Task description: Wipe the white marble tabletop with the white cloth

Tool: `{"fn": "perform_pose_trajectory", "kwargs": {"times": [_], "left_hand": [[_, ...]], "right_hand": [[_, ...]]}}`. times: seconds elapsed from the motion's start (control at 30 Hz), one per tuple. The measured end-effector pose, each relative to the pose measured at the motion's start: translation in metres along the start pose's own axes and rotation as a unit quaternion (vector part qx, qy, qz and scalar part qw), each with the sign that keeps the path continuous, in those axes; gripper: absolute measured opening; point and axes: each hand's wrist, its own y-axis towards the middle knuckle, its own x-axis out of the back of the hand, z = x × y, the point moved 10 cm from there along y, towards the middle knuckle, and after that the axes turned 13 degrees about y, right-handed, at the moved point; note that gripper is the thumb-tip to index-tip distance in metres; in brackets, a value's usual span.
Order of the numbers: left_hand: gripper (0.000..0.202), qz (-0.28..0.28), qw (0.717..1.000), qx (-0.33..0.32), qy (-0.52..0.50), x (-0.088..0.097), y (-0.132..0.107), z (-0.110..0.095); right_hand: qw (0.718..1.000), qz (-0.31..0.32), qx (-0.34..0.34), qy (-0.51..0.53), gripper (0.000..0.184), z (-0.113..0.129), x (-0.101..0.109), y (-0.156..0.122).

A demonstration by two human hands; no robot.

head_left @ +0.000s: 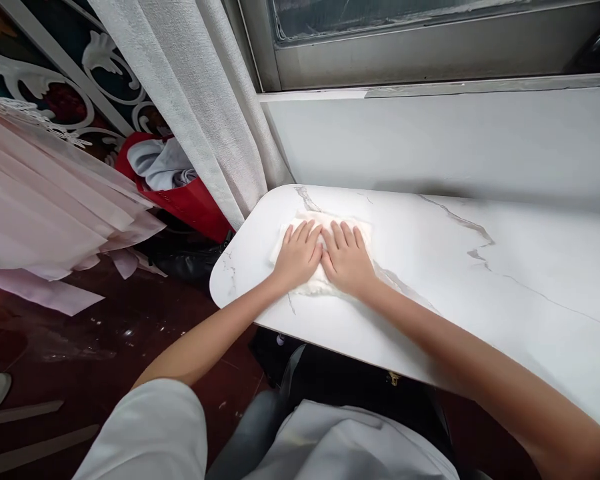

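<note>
Marbled tabletop [420, 247] | white cloth [316, 283] beneath left grip [299, 258], right grip [349, 261] | both flat, unclenched

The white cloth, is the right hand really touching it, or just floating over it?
Touching. The head view shows the right hand laid flat, palm down, on the white cloth, with no gap showing between them.

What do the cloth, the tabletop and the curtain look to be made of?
Cloth: soft, matte fabric, perhaps cotton, from its rumpled edges.
Tabletop: smooth, white, grey-veined like marble; stone or printed laminate, cannot tell.
Curtain: matte woven textile, judging by its coarse grain and folds; fibre unclear.
</note>
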Motion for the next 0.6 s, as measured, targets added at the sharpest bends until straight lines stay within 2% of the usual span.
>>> {"fn": "perform_pose_trajectory", "kwargs": {"times": [0.17,0.3,0.43,0.6], "left_hand": [[0.05,-0.003,1.0,0.012,-0.007,0.016,-0.054,-0.027],[0.052,-0.005,0.999,0.01,-0.035,0.024,-0.079,-0.054],[0.054,-0.003,0.999,-0.006,-0.051,0.028,-0.086,-0.082],[0.057,0.003,0.996,-0.052,-0.073,0.026,-0.074,-0.115]], "right_hand": [[0.999,0.028,0.036,0.004,0.056,0.024,0.013,-0.052],[0.998,0.043,0.034,0.017,0.057,0.025,0.026,-0.086],[0.999,0.045,0.009,0.027,0.057,0.011,0.039,-0.11],[0.999,0.034,-0.011,0.021,0.06,-0.013,0.054,-0.128]]}}
